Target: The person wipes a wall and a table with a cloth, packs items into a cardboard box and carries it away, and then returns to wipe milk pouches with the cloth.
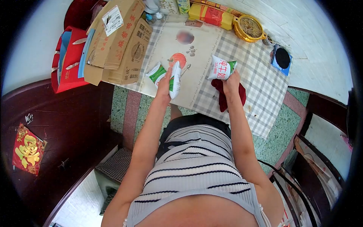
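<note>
My left hand point(164, 87) is closed around white-and-green milk pouches. One milk pouch point(175, 80) stands up on the hand's right side, and a second one point(155, 72) shows on its left. In my right hand point(232, 83) is another milk pouch point(221, 68), gripped by its right end, with red lettering facing up. Below that hand a dark red cloth point(221, 99) lies crumpled on the table, partly covered by the wrist. Both hands are over the checked tablecloth point(261, 83) and its beige printed strip.
Cardboard boxes point(113, 41) and a red gift bag point(70, 60) crowd the table's left side. Along the back are a yellow-and-red packet point(211, 16) and a gold bowl point(249, 28). A blue-and-black box point(281, 58) sits at the right edge. A dark wooden panel point(60, 125) stands at left.
</note>
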Motion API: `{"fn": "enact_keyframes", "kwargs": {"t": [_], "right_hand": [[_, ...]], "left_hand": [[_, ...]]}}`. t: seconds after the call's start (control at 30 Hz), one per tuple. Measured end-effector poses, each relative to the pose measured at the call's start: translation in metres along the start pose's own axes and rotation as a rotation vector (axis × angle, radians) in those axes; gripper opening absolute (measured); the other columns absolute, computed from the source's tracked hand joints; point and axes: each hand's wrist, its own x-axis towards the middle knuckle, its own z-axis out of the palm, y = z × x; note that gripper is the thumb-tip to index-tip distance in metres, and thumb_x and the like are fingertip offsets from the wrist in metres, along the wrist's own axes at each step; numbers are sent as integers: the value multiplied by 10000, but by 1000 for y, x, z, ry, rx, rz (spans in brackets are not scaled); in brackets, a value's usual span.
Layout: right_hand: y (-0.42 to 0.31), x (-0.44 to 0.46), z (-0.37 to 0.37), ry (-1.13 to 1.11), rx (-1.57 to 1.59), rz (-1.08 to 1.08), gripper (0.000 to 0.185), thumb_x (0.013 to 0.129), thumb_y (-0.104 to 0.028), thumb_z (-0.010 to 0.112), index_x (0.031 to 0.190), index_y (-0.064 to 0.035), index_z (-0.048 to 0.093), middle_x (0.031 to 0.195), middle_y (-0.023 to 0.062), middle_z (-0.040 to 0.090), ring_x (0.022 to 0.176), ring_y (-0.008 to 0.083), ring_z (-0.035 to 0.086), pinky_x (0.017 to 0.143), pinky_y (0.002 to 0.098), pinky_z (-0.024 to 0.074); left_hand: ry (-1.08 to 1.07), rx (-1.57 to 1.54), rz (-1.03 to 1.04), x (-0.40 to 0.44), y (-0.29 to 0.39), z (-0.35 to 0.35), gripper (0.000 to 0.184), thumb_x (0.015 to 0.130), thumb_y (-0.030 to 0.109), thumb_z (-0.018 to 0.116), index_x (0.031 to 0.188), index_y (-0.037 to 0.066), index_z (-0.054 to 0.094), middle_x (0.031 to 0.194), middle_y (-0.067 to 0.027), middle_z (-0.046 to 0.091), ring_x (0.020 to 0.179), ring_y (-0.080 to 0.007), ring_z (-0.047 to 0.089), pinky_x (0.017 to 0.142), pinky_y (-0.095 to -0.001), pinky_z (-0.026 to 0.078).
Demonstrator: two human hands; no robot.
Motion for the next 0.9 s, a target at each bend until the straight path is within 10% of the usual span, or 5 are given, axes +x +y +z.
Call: {"fn": "enact_keyframes", "kwargs": {"t": [0.2,0.37,0.53,0.9], "right_hand": [[13,-20,24,-28,-203,-69,259,905,-132,410,1078,-13,562,827,-1,605,722,81,562,649,230,452],[17,-68,69,-505,-447,-205,386,901,-185,481,1236,4,516,1205,86,549,1151,169,482,940,269,374],[20,-68,55,-667,-690,-240,491,913,-264,505,1326,-6,440,1382,115,416,1284,196,364,1048,313,282],[17,-72,80,-460,-790,-375,660,839,-274,658,1377,-33,360,1305,161,489,1167,214,489,980,306,366]], "left_hand": [[-75,-227,-99,-14,2,21,520,895,553,468,1010,51,540,700,-90,568,543,-179,576,537,-307,520],[-283,-289,-55,-30,11,38,644,890,610,403,1332,142,435,1262,-62,524,1144,-224,524,956,-386,451],[-360,-486,-4,-24,2,19,471,900,477,527,1172,94,560,1113,-62,602,1011,-176,595,863,-331,496],[-134,195,281,-40,11,53,278,841,214,670,1037,25,611,941,-23,632,816,-84,573,701,-240,466]]}}
